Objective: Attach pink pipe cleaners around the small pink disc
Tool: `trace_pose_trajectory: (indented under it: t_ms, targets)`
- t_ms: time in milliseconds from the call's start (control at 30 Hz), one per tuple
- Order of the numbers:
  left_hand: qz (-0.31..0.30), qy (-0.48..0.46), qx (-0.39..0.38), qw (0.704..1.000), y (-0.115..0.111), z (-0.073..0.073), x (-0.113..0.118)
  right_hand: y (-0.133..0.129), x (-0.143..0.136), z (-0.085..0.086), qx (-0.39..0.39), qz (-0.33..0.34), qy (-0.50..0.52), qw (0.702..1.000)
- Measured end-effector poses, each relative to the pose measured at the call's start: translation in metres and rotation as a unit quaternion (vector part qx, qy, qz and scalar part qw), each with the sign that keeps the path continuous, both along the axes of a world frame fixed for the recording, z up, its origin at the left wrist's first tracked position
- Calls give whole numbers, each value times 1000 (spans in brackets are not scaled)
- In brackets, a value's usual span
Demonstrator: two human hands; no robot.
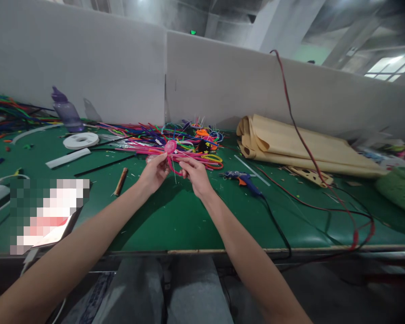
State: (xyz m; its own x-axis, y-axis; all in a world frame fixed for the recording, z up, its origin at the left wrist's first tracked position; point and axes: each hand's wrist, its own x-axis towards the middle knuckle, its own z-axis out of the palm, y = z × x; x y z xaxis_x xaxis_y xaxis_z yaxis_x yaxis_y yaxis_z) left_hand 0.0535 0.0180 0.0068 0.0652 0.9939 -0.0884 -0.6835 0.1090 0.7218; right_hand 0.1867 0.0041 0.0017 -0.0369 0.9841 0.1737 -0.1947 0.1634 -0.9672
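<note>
My left hand (155,172) is closed in a pinch on a small pink craft piece (170,147) with a round, shiny top. A pink pipe cleaner (174,168) bends down from under that top. Its lower end lies between the fingertips of my right hand (193,174), which is closed on it. Thin clear strands stick out around the piece. Behind both hands spreads a heap of pipe cleaners (135,153) in pink, blue, black and other colours. The fingers hide part of the piece's underside.
A blue glue gun (245,180) lies to the right, its cable running over the table edge. Beyond it is a folded tan sheet (297,144) with a red cord hanging before it. On the left are a purple bottle (66,112), a white spool (81,140), a brown stick (121,182) and a phone (50,216).
</note>
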Motion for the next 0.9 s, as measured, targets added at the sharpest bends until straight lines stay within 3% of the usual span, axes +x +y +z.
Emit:
trace_pose_trajectory:
  t_ms: [233, 700, 900]
  targets:
    - [-13, 22, -1, 1000, -2, 2, 2, 4, 1, -2, -7, -11, 50, 999]
    - [-41, 48, -1, 998, -4, 1, 4, 4, 1, -6, -35, 54, 120, 991]
    - [-73, 91, 16, 993, -3, -6, 4, 2, -1, -3, -34, 49, 116, 991]
